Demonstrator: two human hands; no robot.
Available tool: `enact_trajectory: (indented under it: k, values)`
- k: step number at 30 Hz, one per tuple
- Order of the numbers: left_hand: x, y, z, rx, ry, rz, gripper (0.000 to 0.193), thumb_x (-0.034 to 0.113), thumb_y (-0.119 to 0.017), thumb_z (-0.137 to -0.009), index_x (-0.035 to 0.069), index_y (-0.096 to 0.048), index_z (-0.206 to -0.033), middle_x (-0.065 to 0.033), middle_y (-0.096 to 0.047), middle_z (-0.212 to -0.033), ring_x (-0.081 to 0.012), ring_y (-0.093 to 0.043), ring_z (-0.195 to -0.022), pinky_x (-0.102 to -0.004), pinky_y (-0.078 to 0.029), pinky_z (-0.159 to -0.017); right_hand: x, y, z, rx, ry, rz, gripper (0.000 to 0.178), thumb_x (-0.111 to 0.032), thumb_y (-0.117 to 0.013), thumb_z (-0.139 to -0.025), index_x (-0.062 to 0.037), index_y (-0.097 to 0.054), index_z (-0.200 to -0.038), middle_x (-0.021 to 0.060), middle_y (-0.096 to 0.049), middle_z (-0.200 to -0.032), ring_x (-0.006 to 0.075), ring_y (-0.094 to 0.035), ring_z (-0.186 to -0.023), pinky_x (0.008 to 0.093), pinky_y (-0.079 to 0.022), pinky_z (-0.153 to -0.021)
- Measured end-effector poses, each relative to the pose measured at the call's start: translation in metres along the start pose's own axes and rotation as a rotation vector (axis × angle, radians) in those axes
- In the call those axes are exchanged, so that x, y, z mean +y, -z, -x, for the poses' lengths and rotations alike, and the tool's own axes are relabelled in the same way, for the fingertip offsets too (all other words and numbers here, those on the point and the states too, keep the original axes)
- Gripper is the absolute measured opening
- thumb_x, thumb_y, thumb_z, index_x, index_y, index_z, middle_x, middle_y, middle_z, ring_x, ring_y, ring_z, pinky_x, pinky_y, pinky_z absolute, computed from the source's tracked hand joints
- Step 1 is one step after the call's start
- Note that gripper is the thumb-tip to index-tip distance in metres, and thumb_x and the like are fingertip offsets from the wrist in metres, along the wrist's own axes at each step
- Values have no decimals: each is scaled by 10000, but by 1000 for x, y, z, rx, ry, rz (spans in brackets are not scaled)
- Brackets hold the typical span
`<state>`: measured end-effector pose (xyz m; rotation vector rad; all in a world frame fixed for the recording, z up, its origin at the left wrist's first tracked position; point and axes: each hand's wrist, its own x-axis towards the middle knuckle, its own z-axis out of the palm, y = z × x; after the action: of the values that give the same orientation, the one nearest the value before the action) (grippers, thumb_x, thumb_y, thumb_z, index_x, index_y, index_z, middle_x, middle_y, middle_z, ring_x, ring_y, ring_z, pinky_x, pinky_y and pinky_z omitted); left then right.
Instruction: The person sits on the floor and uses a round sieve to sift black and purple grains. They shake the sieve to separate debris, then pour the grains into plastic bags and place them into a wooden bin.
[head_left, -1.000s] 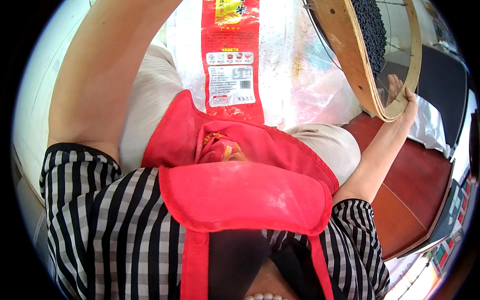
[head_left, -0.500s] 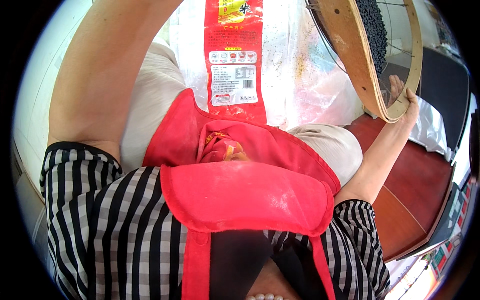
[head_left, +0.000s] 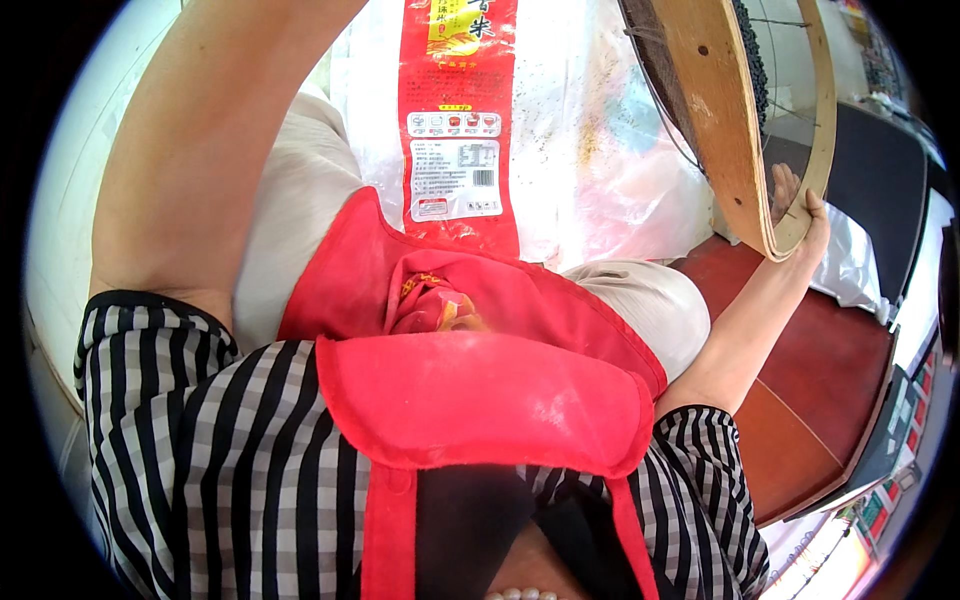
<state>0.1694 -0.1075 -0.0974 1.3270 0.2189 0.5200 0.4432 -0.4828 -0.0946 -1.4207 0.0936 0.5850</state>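
A round sieve (head_left: 715, 120) with a wide wooden rim and a wire mesh is held tilted steeply at the upper right. My right hand (head_left: 808, 225) grips its near lower edge; fingers show through the mesh. Small black grains (head_left: 757, 70) lie inside, mostly hidden behind the rim. My left arm reaches up past the top edge, so my left hand is out of sight. Below the sieve, a white woven plastic sack (head_left: 560, 130) with a red printed band (head_left: 458, 225) lies spread out, sprinkled with dark specks and yellowish bits.
My lap, in light trousers (head_left: 650, 310) and a red apron (head_left: 490, 400), borders the sack. On the right stands reddish-brown wooden furniture (head_left: 800, 390), with a silvery plastic sheet (head_left: 848, 260) and a black panel (head_left: 880, 190) beside it.
The sieve has tipped further edge-on, and fewer of the black grains show. My right hand keeps its hold on the rim. The whole view has shifted slightly.
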Motion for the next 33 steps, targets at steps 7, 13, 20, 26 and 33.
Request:
enact_trajectory:
  k: [7, 13, 20, 26, 33]
  values:
    - [-12, 12, -6, -75, -86, 75, 270, 323, -588, -827, 80, -598, -943, -15, -590, -868, -100, -549, -726, -236, -449, -578, -12, -18, 8, 47, 50, 41, 394, -88, -373, -844, 122, -320, -1173, 282, -451, -1205, 387, -509, -1080, 327, -580, -690]
    - [-35, 27, 17, -151, -190, 268, 258, 302, -561, -849, 77, -585, -972, -16, -583, -879, -100, -550, -737, -229, -452, -574, -23, -30, 7, 16, 137, 146, 346, -78, -376, -844, 123, -363, -1125, 282, -487, -1159, 382, -555, -1012, 305, -584, -665]
    - [-28, 22, 16, -145, -217, 288, 288, 304, -532, -870, 61, -561, -1022, -43, -587, -901, -116, -574, -764, -237, -494, -600, -54, -35, 5, 18, 133, 227, 418, -81, -345, -849, 161, -335, -1189, 288, -456, -1203, 397, -503, -1083, 344, -575, -717]
    - [-26, 29, 20, -170, -139, 361, 290, 295, -519, -876, 44, -557, -1016, -56, -583, -911, -129, -577, -757, -237, -500, -606, -49, -35, 3, -21, 113, 204, 404, -69, -373, -835, 142, -346, -1179, 289, -463, -1186, 400, -519, -1057, 336, -576, -705]
    - [-95, 35, 14, 227, 387, 198, 277, 203, -635, -766, 28, -558, -965, -96, -610, -887, -187, -589, -810, -358, -485, -675, 4, -47, -2, 70, 141, 287, 420, -38, -397, -822, 92, -330, -1216, 251, -462, -1223, 331, -517, -1097, 311, -541, -748]
